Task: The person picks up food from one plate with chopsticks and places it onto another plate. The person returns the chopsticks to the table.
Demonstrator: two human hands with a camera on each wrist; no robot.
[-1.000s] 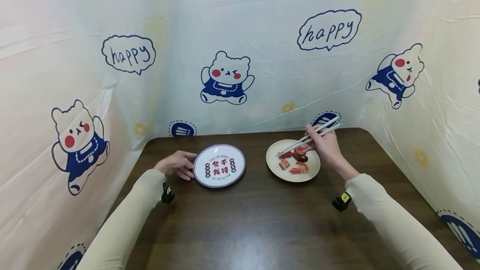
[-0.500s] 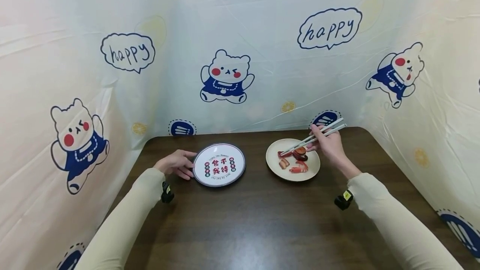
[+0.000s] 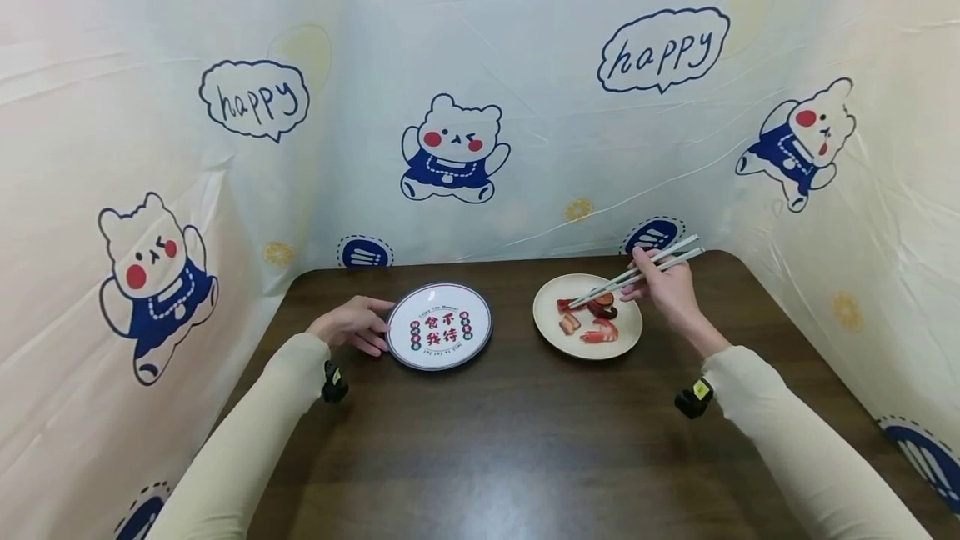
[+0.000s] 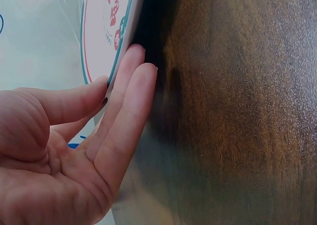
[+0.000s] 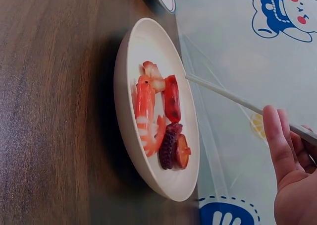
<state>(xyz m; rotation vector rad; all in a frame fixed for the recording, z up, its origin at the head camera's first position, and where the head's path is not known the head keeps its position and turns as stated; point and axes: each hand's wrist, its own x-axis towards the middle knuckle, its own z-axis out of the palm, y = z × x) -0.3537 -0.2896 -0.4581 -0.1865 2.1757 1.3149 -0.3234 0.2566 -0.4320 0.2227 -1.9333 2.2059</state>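
My left hand (image 3: 352, 325) holds the left rim of a white plate (image 3: 438, 359) with a blue edge and red lettering. In the left wrist view, the thumb (image 4: 81, 101) is at the rim and two fingers extend along its underside. My right hand (image 3: 675, 294) grips pale chopsticks (image 3: 637, 276), which slant down left over a cream plate (image 3: 550, 336). Their tips overlap a red sausage-like piece (image 5: 172, 98) in the head view. Beside it lie a shrimp (image 5: 145, 116), a dark tentacle (image 5: 169, 148), a round brownish-orange slice (image 5: 183, 151) and a small pale-orange piece (image 5: 154, 76).
Both plates stand near the back of a dark wooden table (image 3: 480, 457), with a strip of bare wood between them. A printed cloth curtain (image 3: 540, 65) rises behind the table and along both sides.
My right hand has shifted slightly right with the chopsticks, and their tips have moved right from the plate's left part to over the red sausage-like piece. The left hand stays at the white plate.
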